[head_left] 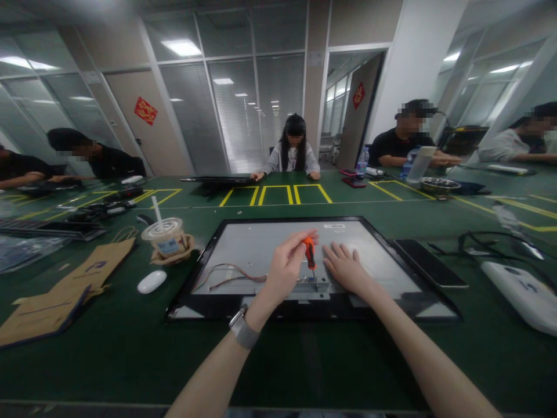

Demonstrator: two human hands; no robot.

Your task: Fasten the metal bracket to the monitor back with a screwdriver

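A flat monitor panel (pixel 261 244) lies face down on the green table, its grey metal back up and thin red wires (pixel 226 276) running across its near left part. My left hand (pixel 285 267) is closed round an orange-handled screwdriver (pixel 309 253), held upright with its tip down on the panel's near edge. My right hand (pixel 346 268) lies flat on the metal back just right of the screwdriver, fingers stretched out. A watch sits on my left wrist.
A plastic cup with a straw (pixel 167 235), a white mouse (pixel 151 281) and a brown paper bag (pixel 65 290) lie to the left. A black phone (pixel 429 261), cables and a white device (pixel 522 293) lie to the right. Several people sit around the table's far side.
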